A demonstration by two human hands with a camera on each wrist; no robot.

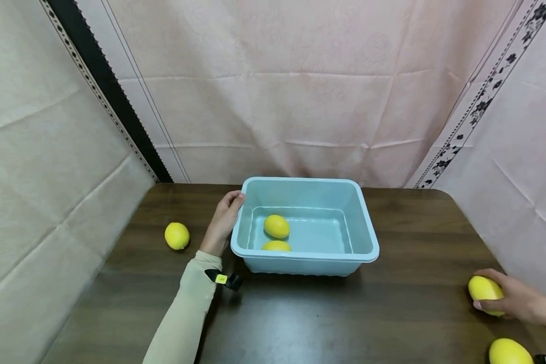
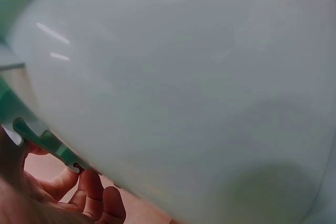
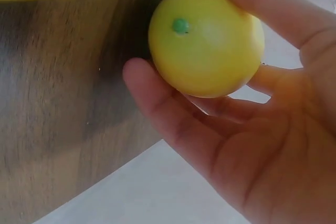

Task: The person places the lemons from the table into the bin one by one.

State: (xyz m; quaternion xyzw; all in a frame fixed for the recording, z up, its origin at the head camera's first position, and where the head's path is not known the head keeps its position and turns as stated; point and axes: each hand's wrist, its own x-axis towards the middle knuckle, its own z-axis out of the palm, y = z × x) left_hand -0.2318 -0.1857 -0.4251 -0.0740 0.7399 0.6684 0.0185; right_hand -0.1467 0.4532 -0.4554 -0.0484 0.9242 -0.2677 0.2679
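The tub (image 1: 303,266), pale blue, rectangular and open-topped, stands upright on the table (image 1: 300,321), the left hand (image 1: 224,218) gripping its left rim. Inside, toward the left, sit two yellow lemons: one in full view (image 1: 276,226), another (image 1: 276,246) just in front, partly hidden by the near rim. A third lemon (image 1: 177,236) lies left of the tub. At far right the right hand (image 1: 516,299) holds a fourth (image 1: 481,287), green-nubbed at one end; a fifth (image 1: 509,352) lies near it.

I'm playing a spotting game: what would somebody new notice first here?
Probably the blue tub, mid-picture on the brown table, with two yellow lemons inside. Next, another lemon at the right, held by the right hand, while the left hand grips the tub's left side.
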